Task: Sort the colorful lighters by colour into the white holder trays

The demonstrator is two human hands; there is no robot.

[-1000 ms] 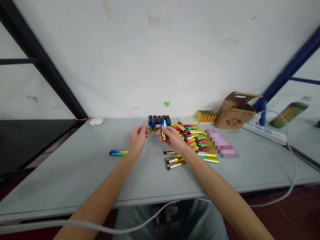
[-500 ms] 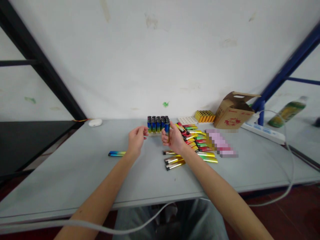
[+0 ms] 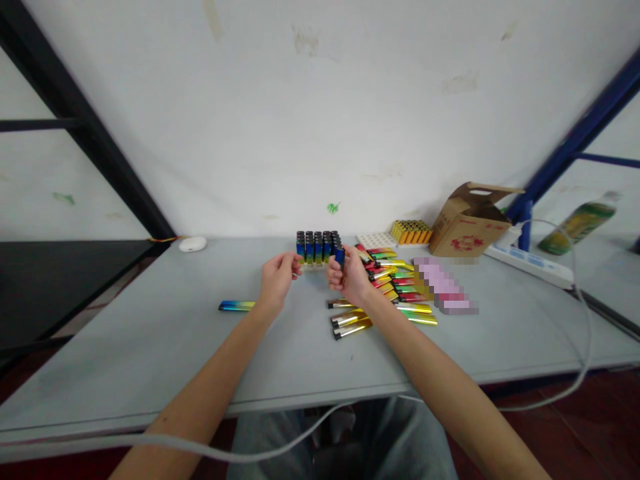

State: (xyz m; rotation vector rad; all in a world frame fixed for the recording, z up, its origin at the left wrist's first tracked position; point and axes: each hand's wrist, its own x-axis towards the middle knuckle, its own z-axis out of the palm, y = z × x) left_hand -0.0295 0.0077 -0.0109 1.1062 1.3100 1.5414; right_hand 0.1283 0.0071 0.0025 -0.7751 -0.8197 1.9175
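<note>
A blue battery [image 3: 340, 255] with a dark top stands upright in my right hand [image 3: 353, 277], the fingers wrapped round it. My left hand [image 3: 280, 277] is closed in a pinch to its left; whatever sits between those fingertips, if anything, is too small to make out. Just behind both hands, several blue-and-yellow batteries [image 3: 314, 248] with black tops stand in rows in a pale tray [image 3: 314, 268]. A flat blue-to-yellow sleeve [image 3: 236, 306] lies left of my left wrist. Beside and under my right forearm spreads a pile of shiny flat sleeves [image 3: 400, 288] in gold, red and green.
At the back right are a white holed tray [image 3: 375, 240], a block of yellow-orange batteries [image 3: 411, 232] and an open cardboard box [image 3: 467, 230]. A power strip [image 3: 530, 265] and a white case [image 3: 193, 244] lie on the table. A white cable [image 3: 280, 455] crosses in front.
My right hand has shifted slightly right with the battery, which sits lower against the fingers. My left hand has moved a little to the right, its fingers still pinched.
</note>
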